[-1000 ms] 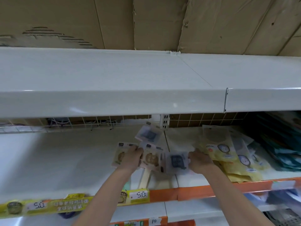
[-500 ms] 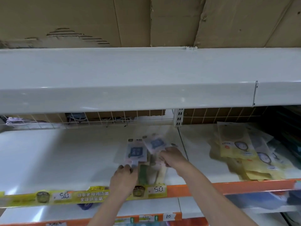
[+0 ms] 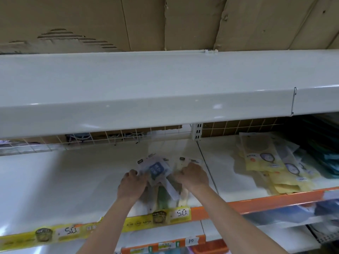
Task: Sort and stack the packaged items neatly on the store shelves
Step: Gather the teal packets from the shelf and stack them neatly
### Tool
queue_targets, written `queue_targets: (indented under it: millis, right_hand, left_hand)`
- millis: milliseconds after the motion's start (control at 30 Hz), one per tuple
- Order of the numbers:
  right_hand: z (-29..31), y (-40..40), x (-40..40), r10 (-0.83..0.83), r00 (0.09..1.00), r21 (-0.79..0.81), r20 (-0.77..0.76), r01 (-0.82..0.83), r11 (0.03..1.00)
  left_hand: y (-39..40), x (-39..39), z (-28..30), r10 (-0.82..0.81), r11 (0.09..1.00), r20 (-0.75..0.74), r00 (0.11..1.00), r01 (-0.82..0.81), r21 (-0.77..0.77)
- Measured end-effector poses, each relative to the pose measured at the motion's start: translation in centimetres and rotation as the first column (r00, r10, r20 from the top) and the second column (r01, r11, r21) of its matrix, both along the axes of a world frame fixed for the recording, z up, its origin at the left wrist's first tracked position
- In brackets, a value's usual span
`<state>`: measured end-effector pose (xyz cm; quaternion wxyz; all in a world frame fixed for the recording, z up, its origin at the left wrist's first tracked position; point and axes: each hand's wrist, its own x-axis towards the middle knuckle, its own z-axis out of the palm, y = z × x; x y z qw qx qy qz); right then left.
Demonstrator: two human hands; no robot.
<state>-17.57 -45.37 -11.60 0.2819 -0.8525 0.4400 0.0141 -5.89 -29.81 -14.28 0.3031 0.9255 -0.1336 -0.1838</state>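
Brown corrugated cardboard (image 3: pixel 183 21), torn at the left, is being seen lining the wall above a white metal upper shelf (image 3: pixel 146 92), whose glossy front edge is being lit by soft glare from overhead. Beneath it a white wire grid (image 3: pixel 128 134) and a slotted upright post (image 3: pixel 196 132) are being shown at the back of the middle shelf (image 3: pixel 55 180). Its orange front rail (image 3: pixel 266 202) is being covered at the left by yellow price strips (image 3: pixel 69 230) reading 5.0.

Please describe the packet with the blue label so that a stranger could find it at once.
Look at the middle white shelf with the orange front edge. Between the left hand and right hand lies a clear packet. Unlike the yellow packets farther right, it shows a dark blue square.
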Motion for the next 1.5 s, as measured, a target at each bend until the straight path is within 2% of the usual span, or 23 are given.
queue_targets:
  millis: [100,167,267,433,500,567,633,667,733,767,800,867,933,1000,1067,1100,1200,1267,1400,1433,1500]
  right_hand:
    - [-0.7,-1.4,-0.9,-0.151,0.983,-0.107,-0.102,0.14,0.984]
    - [-1.0,-1.8,-0.6,-0.193,0.971,-0.105,-0.141,0.179,0.978]
    - [-1.8,-2.4,0.7,-0.248,0.967,0.04,-0.056,0.251,0.967]
    - [-2.0,-3.9,1.9,-0.248,0.968,0.318,0.048,0.221,0.922]
    - [-1.9,-3.9,2.1,-0.305,0.946,0.387,0.109,0.242,0.89]
    - [-1.4,-4.1,1.9,-0.336,0.931,0.288,0.142,0.286,0.914]
    - [-0.3,-4.3,1.8,-0.345,0.905,0.19,0.248,0.304,0.934]
    - [0.3,-4.4,1.9,-0.362,0.869,0.231,0.338,0.296,0.927]
    - [1.5,-4.0,2.3,-0.416,0.762,0.45,0.496,0.185,0.874]
    - [2.2,-3.3,2.6,-0.403,0.76,0.517,0.51,0.104,0.85]
    - [2.5,-2.3,3.0,-0.344,0.797,0.538,0.496,0.028,0.842]
    - [1.9,-0.3,3.6,-0.188,0.89,0.513,0.415,-0.058,0.857]
    - [0.6,1.4,4.3,-0.096,0.926,0.41,0.365,-0.068,0.909]
    - [-0.2,2.6,4.5,-0.049,0.942,0.219,0.333,-0.026,0.975]
    - [-0.6,3.3,4.4,-0.008,0.974,-0.015,0.224,0.012,1.0]
    - [-0.9,3.4,4.4,-0.036,0.983,-0.019,0.18,0.041,0.999]
    - [-1.0,3.5,4.8,-0.074,0.993,0.215,0.087,0.053,0.975]
    - [-1.2,3.3,4.9,-0.137,0.986,0.348,0.09,0.098,0.932]
    - [-0.3,2.4,4.1,-0.341,0.923,0.651,0.179,0.149,0.744]
    - [0.0,2.2,3.9,-0.359,0.915,0.691,0.186,0.138,0.71]
    - [0.7,1.9,3.9,-0.331,0.916,0.698,0.225,0.085,0.711]
  left_hand:
    - [-1.2,0.3,0.0,-0.043,0.998,0.014,0.999,0.042,0.047]
    - [-1.9,-0.1,0.3,-0.064,0.995,0.034,0.997,0.061,0.075]
    - [-2.5,-0.3,0.8,-0.085,0.991,0.023,0.996,0.083,0.107]
    - [-2.9,1.1,0.1,-0.092,0.99,-0.05,0.995,0.096,0.102]
    - [-3.0,1.3,-0.1,-0.106,0.99,-0.055,0.993,0.111,0.09]
    - [-2.9,1.3,0.1,-0.118,0.991,-0.083,0.99,0.123,0.054]
    - [-2.8,1.1,0.6,-0.135,0.99,-0.114,0.984,0.138,0.023]
    - [-2.8,1.1,0.9,-0.136,0.99,-0.123,0.983,0.139,0.017]
    - [-2.8,0.9,1.5,-0.092,0.996,-0.155,0.984,0.093,-0.001]
    - [-2.8,0.9,1.8,-0.049,0.999,-0.188,0.981,0.047,-0.016]
    - [-2.8,1.1,2.0,-0.009,0.999,-0.219,0.976,0.001,-0.038]
    - [-2.5,1.6,2.1,0.089,0.982,-0.323,0.942,-0.137,-0.127]
    - [-2.6,2.3,1.8,0.144,0.94,-0.478,0.867,-0.271,-0.209]
    - [-2.9,3.3,0.9,0.142,0.911,-0.559,0.817,-0.329,-0.249]
    - [-3.7,4.7,-1.5,0.128,0.906,-0.586,0.8,-0.335,-0.26]
    - [-3.8,4.4,-1.2,0.12,0.911,-0.609,0.784,-0.331,-0.246]
    - [-3.5,2.1,1.7,0.132,0.915,-0.571,0.81,-0.321,-0.245]
    - [-3.3,1.4,2.6,0.097,0.921,-0.575,0.812,-0.292,-0.256]
    - [-3.4,1.2,2.6,0.073,0.912,-0.579,0.812,-0.289,-0.291]
    - [-3.5,0.8,2.8,0.056,0.902,-0.6,0.798,-0.298,-0.313]
    - [-3.9,0.2,3.3,0.023,0.887,-0.599,0.8,-0.293,-0.356]
